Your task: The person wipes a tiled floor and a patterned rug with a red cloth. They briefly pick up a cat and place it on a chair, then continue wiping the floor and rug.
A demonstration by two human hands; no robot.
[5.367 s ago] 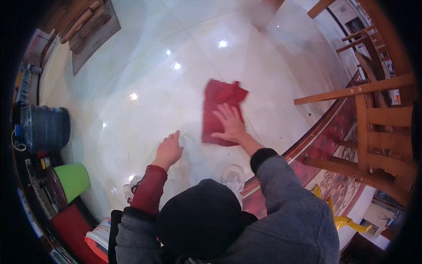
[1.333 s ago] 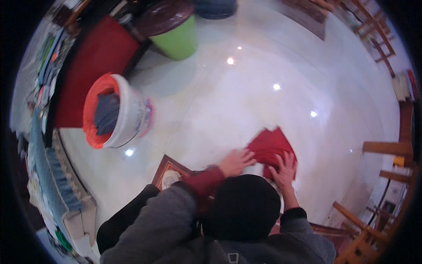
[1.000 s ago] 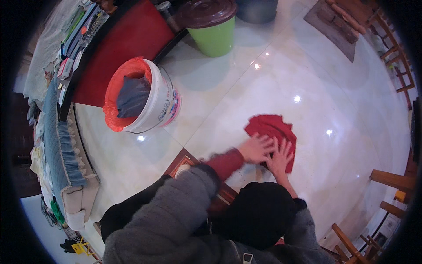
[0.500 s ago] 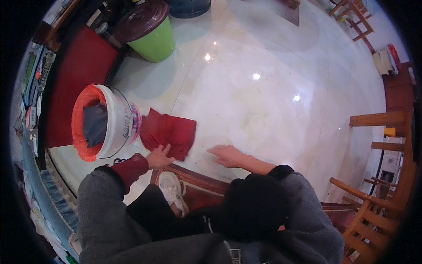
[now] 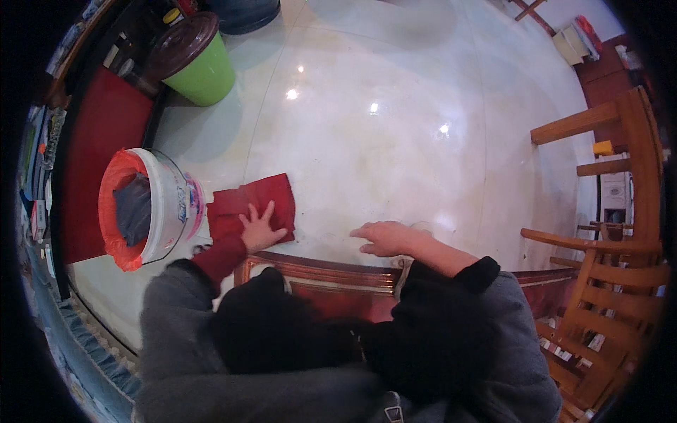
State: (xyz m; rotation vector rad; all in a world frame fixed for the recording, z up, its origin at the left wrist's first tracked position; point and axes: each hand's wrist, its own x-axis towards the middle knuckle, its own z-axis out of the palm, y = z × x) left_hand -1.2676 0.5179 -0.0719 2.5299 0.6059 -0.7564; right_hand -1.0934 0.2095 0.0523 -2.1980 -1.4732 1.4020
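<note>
A red cloth [image 5: 271, 194] lies roughly flat on the pale floor, with a few folds in it. My left hand [image 5: 259, 230] is spread over its near part, fingers apart and pointing away from me; it grasps nothing. To the right of the cloth, my right hand [image 5: 386, 238] hovers low over or rests on the floor tiles, I cannot tell which. Its fingers stretch leftward and hold nothing. Beside the cloth on the left is a white bucket [image 5: 163, 211], lined with an orange-red bag [image 5: 115, 243] and containing a dark grey item [image 5: 134, 210].
A wooden, red-panelled board [image 5: 338, 273] lies close before my knees. A lime-green bin [image 5: 204, 76] with a brown lid stands at the far left, near a dark tub [image 5: 243, 15]. Wooden chairs [image 5: 613, 296] line the right side. A blue ruffled fabric [image 5: 67, 345] edges the left.
My left hand has moved further onto the cloth, its fingers spreading wider. My right hand is farther to the right of the cloth. My head view has shifted, and my shoe is now mostly hidden.
</note>
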